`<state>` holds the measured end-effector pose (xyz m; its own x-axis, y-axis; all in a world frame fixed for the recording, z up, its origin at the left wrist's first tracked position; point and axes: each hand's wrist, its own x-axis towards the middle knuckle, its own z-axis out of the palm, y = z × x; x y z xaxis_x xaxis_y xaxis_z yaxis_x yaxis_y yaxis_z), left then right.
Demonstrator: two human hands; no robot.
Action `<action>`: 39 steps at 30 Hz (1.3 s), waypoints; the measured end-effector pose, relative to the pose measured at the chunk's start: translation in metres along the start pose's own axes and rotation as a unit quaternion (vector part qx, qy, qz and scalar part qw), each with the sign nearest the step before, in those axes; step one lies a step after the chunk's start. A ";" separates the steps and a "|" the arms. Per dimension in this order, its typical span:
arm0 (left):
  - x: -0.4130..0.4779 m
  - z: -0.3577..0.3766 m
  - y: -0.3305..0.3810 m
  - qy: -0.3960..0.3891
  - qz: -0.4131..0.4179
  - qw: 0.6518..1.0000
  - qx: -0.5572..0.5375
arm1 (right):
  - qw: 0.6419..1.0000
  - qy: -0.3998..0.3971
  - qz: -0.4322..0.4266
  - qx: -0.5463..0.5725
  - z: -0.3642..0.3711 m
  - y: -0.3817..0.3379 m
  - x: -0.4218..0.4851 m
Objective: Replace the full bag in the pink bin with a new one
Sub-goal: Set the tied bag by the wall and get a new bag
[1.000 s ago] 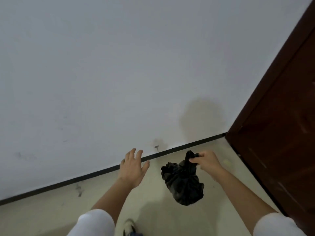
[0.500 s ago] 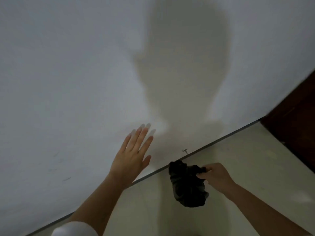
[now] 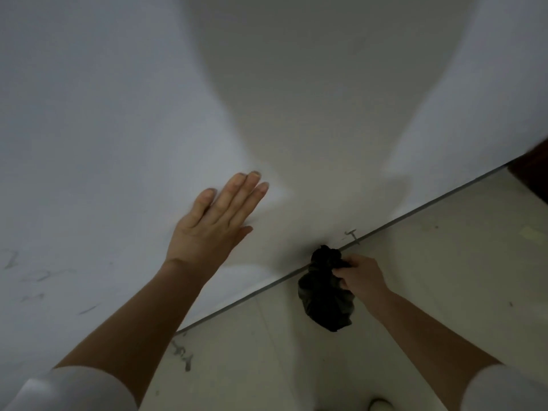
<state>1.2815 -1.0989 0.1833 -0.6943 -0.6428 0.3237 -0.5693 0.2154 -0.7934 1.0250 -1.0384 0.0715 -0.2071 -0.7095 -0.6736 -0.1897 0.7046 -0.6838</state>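
A plain white painted wall (image 3: 89, 114) with faint grey scuffs meets a pale glossy tiled floor (image 3: 444, 277) along a thin dark baseboard line (image 3: 415, 213), a dark brown wooden door (image 3: 533, 176) edging in at three o'clock.

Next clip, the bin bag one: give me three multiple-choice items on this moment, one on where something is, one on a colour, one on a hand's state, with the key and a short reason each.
1. Where does the bag hang?
A. low by the line where wall meets floor
B. inside a pink bin
C. on a table

2. What colour is the bag?
A. pink
B. black
C. white

3. How is the left hand?
A. clenched on the bag
B. open, fingers straight, held flat towards the wall
C. out of view

Key:
1 A: it hangs from the right hand across the dark strip at the wall's foot; no bin or table shows.
2 B: the crumpled plastic is black throughout.
3 B: the fingers are spread straight and hold nothing; whether the palm touches the wall cannot be told.
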 end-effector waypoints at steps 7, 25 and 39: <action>-0.002 0.006 0.000 0.019 -0.005 0.998 0.060 | 0.998 0.016 0.008 -0.064 0.031 0.023 0.021; 0.004 -0.072 0.001 -0.149 -0.060 0.971 -0.176 | 0.997 -0.014 -0.039 -0.061 0.001 -0.001 -0.064; -0.003 -0.315 0.020 -0.442 -0.103 0.664 -0.594 | 0.988 0.153 -0.005 -0.036 -0.139 0.006 -0.348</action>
<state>1.1337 -0.8606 0.3285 -0.3161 -0.8160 -0.4840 -0.9225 0.1453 0.3575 0.9629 -0.7852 0.3408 -0.4833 -0.6865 -0.5432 -0.2585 0.7048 -0.6607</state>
